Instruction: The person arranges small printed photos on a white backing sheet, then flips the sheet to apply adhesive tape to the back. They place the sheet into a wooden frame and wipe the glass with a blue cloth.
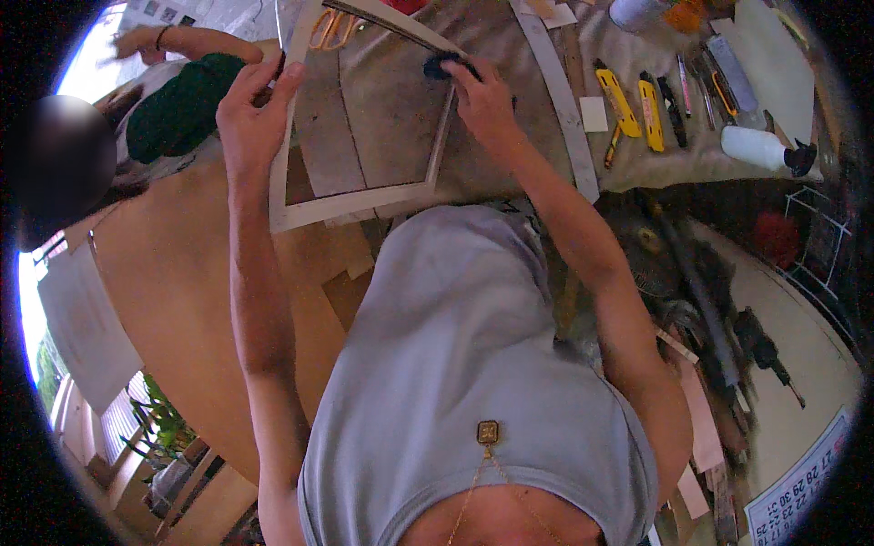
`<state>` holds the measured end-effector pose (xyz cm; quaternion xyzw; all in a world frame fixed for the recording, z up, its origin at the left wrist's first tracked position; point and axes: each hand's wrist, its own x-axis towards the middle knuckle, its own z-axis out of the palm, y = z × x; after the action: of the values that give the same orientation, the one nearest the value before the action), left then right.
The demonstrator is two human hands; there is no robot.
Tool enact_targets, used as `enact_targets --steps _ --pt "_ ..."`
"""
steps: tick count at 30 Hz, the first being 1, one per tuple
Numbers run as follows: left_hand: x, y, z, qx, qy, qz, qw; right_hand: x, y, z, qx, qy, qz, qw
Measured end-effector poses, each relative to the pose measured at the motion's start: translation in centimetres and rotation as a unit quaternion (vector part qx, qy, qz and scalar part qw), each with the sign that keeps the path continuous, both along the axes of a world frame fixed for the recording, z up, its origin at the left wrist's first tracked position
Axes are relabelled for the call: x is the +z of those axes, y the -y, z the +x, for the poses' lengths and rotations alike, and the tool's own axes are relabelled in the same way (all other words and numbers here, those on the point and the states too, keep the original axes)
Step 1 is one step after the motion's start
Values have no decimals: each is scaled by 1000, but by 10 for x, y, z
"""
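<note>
A pale rectangular frame (350, 202) is tilted over the cloth-covered table in front of me. My left hand (259, 114) is closed around the frame's left side, near its upper part. On the opposite side, my right hand (484, 102) pinches a dark cloth (443, 66) and presses it against the frame's far right corner. Part of the cloth is hidden under my fingers. Through the frame's opening, orange-handled scissors (333, 29) show on the table.
Right of the frame lies a long pale strip (562, 100). Beyond it are yellow utility knives (650, 111), pens and a white spray bottle (754, 148). A person in a dark green top (182, 107) is at the left, beside a large brown board (173, 300).
</note>
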<state>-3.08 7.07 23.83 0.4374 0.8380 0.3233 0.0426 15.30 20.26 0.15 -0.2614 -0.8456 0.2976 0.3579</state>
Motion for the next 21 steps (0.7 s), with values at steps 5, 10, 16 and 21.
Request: enact_targets --steps 5,10,16,21 --pt "-2 -1 -1 -13 5 15 1000 -13 18 -16 -78 46 -29 995" --pt "4 -2 6 5 -7 -30 1000 -12 78 13 14 57 -84 995" --pt "4 0 7 -6 -7 -3 1000 33 97 35 253 14 -220 942" --pt "5 -1 8 -6 -36 -5 999 99 33 -48 -19 -204 -62 977"
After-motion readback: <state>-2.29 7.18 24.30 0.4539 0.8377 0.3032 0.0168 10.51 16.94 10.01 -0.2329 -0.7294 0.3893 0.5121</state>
